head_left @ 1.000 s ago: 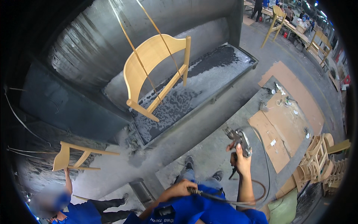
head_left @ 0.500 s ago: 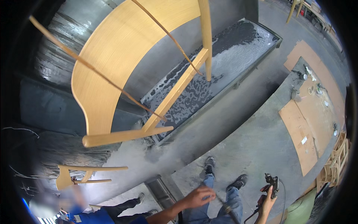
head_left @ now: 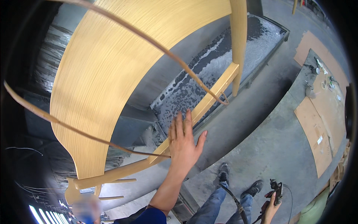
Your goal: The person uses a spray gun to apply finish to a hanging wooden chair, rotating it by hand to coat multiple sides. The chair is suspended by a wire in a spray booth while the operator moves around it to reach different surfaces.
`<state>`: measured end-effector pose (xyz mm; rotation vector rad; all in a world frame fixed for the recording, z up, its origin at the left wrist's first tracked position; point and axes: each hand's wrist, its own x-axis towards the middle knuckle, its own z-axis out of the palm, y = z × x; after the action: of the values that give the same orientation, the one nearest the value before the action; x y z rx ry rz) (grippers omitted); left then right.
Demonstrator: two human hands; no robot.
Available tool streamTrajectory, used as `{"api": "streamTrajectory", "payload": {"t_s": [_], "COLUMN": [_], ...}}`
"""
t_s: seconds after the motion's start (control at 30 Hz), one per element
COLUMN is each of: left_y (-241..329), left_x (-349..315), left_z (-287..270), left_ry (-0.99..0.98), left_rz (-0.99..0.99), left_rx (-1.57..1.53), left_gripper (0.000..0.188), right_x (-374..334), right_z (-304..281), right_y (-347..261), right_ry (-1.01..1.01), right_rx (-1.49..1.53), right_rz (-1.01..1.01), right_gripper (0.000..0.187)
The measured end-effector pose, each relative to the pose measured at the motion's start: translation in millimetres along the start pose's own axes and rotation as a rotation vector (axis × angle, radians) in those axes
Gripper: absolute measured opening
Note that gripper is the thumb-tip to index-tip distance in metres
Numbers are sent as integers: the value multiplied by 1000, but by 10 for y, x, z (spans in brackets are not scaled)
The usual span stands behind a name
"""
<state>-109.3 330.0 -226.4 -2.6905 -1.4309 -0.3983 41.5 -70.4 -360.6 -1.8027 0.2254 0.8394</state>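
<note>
A pale wooden chair frame (head_left: pixel 100 71) hangs on two rusty hooked rods (head_left: pixel 164 48); it has a wide curved panel, two round legs and a straight rail (head_left: pixel 216 91) between them. My left hand (head_left: pixel 183 149) is raised in front of the rail's lower end, fingers stretched upward and thumb apart. It covers part of the rail, and I cannot tell whether it touches the wood. Low on the right, my right hand (head_left: pixel 274 209) grips a dark spray gun (head_left: pixel 276 190), well apart from the frame. A hose (head_left: pixel 238 207) runs near my legs.
Behind the frame lies a long metal trough (head_left: pixel 261 72) of foamy dark water. Cardboard sheets (head_left: pixel 313 130) and small cups (head_left: pixel 310 90) lie at the right. Another wooden frame (head_left: pixel 72 192) and a blurred person (head_left: pixel 87 209) are at the lower left.
My left hand has risen from near my lap to the rail, its fingers spreading out. The hanging frame looks larger and closer. The spray gun stays in my right hand.
</note>
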Motion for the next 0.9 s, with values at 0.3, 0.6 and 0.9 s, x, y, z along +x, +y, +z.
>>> {"api": "streamTrajectory", "payload": {"t_s": [0.3,0.6,0.9], "left_y": [-219,-331,-355], "left_x": [-38,59,206], "left_z": [272,398,446], "left_ry": [-50,-11,6], "left_rz": [12,3,-48], "left_rx": [61,89,79], "left_gripper": [80,81,91], "right_x": [298,482,253], "right_z": [23,22,-9], "right_y": [103,40,-916], "right_ry": [-74,-252,-210], "right_rx": [-47,-8,154], "right_rz": [16,-19,-133], "right_gripper": [33,46,44]}}
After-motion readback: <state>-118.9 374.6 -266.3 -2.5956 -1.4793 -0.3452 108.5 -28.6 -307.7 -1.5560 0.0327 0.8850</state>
